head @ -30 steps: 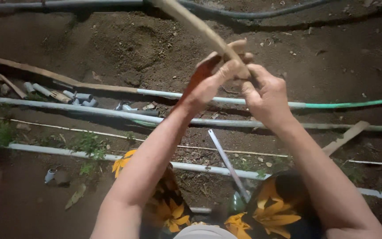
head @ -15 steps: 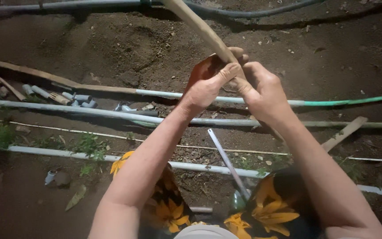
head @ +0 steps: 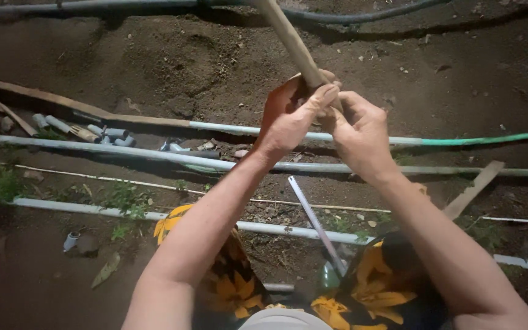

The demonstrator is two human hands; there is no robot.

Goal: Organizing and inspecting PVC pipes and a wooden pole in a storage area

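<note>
Both of my hands grip the lower end of a long wooden stick that slants up and left out of the top of the view. My left hand wraps the stick from the left, fingers curled over it. My right hand closes on the same end from the right, touching the left hand. Below the hands lie long white pipes on dark soil. A thin pale rod runs between my knees, which are covered by black cloth with yellow flowers.
Several short grey pipe pieces lie at left beside a flat wooden slat. A green hose section runs right. A dark hose crosses the top. A wooden stake lies at right. Small weeds grow at left.
My hands have stayed clasped on the stick, shifting slightly lower and left, with the fingers regripping. The stick's angle is nearly the same.
</note>
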